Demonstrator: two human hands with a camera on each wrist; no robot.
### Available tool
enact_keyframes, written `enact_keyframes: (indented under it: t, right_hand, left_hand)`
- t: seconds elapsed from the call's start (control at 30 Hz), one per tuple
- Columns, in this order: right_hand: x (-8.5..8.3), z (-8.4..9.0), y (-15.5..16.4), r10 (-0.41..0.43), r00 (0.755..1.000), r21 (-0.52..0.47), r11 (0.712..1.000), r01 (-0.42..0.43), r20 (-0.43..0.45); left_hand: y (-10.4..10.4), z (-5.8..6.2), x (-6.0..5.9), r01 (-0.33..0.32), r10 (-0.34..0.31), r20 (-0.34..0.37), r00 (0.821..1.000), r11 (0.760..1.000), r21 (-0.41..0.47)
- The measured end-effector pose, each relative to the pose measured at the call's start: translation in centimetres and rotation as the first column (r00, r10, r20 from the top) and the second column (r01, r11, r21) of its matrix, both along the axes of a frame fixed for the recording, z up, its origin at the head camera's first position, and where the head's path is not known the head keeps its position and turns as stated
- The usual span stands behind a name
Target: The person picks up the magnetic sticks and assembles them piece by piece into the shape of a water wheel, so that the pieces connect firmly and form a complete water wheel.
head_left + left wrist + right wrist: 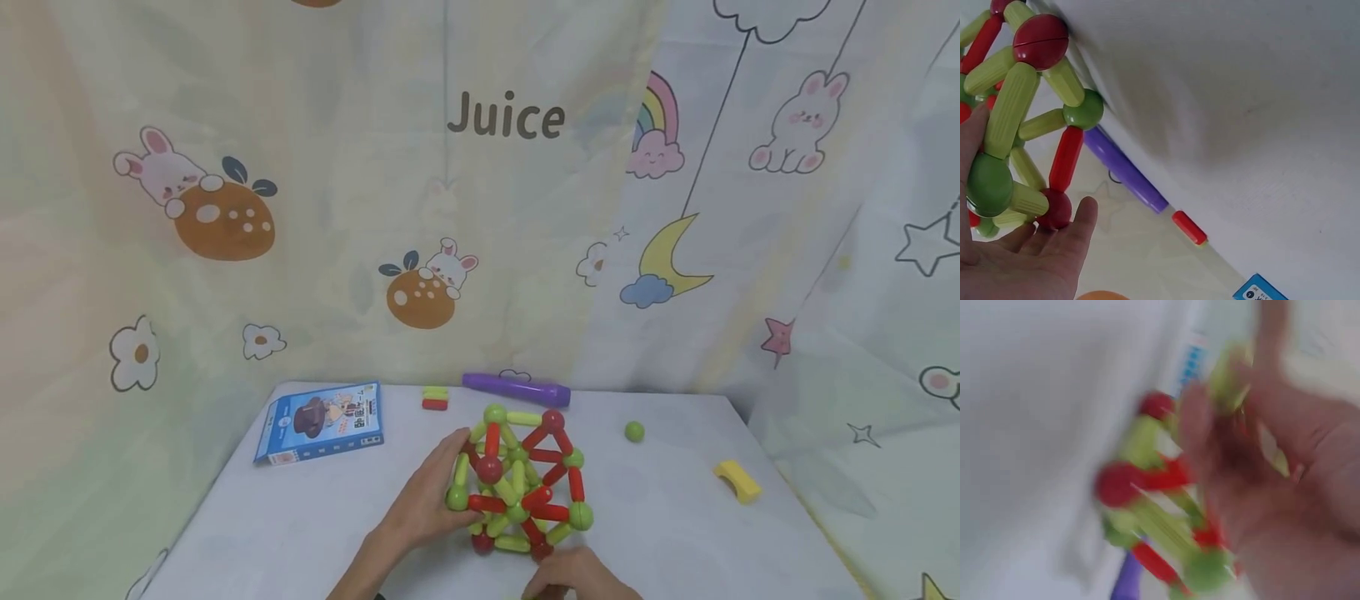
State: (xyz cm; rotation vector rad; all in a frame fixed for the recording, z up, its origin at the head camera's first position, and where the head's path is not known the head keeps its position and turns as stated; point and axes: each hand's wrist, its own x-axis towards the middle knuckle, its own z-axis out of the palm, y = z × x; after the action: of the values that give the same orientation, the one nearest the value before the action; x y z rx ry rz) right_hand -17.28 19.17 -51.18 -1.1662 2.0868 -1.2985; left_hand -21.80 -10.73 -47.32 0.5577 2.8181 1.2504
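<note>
A cage-like build of red and yellow-green rods joined by red and green balls (pixel 519 483) stands on the white table (pixel 300 525). My left hand (pixel 450 471) lies against its left side with the fingers spread and fairly straight. In the left wrist view the palm and thumb of that hand (pixel 1022 240) cup the build (pixel 1022 106) from below. My right hand (pixel 561 568) touches the build's lower front edge. The right wrist view is motion-blurred: the right hand (pixel 1260 456) is over the build (pixel 1154 506), and its grip cannot be made out.
A blue box (pixel 321 421) lies at the back left. A purple stick (pixel 516 389) and a short green and red stack (pixel 434 398) lie at the back edge. A loose green ball (pixel 634 431) and a yellow curved piece (pixel 738 481) lie to the right. Printed curtains hang behind.
</note>
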Motion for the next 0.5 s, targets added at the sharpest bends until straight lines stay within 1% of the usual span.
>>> enact_keyframes:
  t: [0.03, 0.07, 0.1, 0.13, 0.17, 0.2, 0.23, 0.27, 0.3, 0.33, 0.37, 0.4, 0.43, 0.5]
  right_hand:
    - [0.7, 2.0, 0.5, 0.013, 0.998, -0.1, 0.995, -0.006, 0.069]
    - [1.4, 4.2, 0.9, 0.007, 0.991, -0.181, 0.983, 0.018, 0.137]
    - [1.8, 6.2, 1.2, -0.021, 0.985, -0.25, 0.966, 0.064, 0.171]
    - [2.0, 7.7, 1.6, -0.09, 0.976, -0.299, 0.943, 0.148, 0.199]
    - [2.0, 9.0, 1.8, -0.183, 0.963, -0.332, 0.912, 0.242, 0.2]
    - [1.6, 9.9, 1.9, -0.302, 0.935, -0.348, 0.87, 0.35, 0.186]
    - [1.2, 10.8, 2.0, -0.437, 0.879, -0.323, 0.817, 0.477, 0.192]
    - [0.7, 11.3, 1.8, -0.544, 0.815, -0.295, 0.759, 0.58, 0.2]
    - [0.0, 11.6, 1.6, -0.639, 0.745, -0.265, 0.698, 0.666, 0.19]
    - [-0.5, 11.8, 1.2, -0.713, 0.673, -0.224, 0.635, 0.739, 0.198]
    - [-1.1, 11.7, 0.9, -0.761, 0.616, -0.196, 0.585, 0.787, 0.202]
    - [-1.5, 11.6, 0.5, -0.796, 0.566, -0.171, 0.54, 0.824, 0.215]
    - [-1.8, 11.4, 0.3, -0.82, 0.528, -0.149, 0.507, 0.849, 0.218]
    - [-2.3, 10.9, -0.2, -0.849, 0.478, -0.134, 0.459, 0.878, 0.224]
  left_hand:
    - [0.0, 0.0, 0.0, 0.002, -0.002, 0.0, 1.0, 1.0, 0.0]
    - [0.0, 0.0, 0.1, 0.002, -0.002, 0.001, 1.0, 1.0, -0.004]
    - [0.0, -0.1, 0.1, 0.002, -0.002, -0.004, 1.0, 1.0, -0.004]
    - [0.0, -0.1, 0.1, 0.003, -0.003, -0.009, 1.0, 1.0, -0.004]
    - [-0.1, -0.1, 0.2, 0.002, -0.002, -0.016, 1.0, 1.0, -0.002]
    - [-0.1, 0.0, 0.2, 0.002, -0.002, -0.02, 1.0, 1.0, 0.0]
    - [-0.2, 0.0, 0.2, 0.003, -0.002, -0.029, 1.0, 1.0, 0.002]
    - [-0.2, 0.0, 0.2, 0.002, -0.002, -0.035, 0.999, 1.0, 0.003]
    - [-0.2, 0.0, 0.2, 0.002, -0.002, -0.039, 0.999, 1.0, 0.005]
    - [-0.2, 0.0, 0.2, 0.003, -0.003, -0.041, 0.999, 1.0, 0.006]
    - [-0.2, 0.0, 0.2, 0.006, -0.006, -0.043, 0.999, 1.0, 0.008]
    - [-0.2, 0.0, 0.2, 0.009, -0.008, -0.043, 0.999, 1.0, 0.008]
    - [-0.2, -0.1, 0.2, 0.013, -0.013, -0.045, 0.999, 1.0, 0.007]
    - [0.0, -0.2, 0.2, 0.019, -0.019, -0.043, 0.999, 1.0, 0.001]
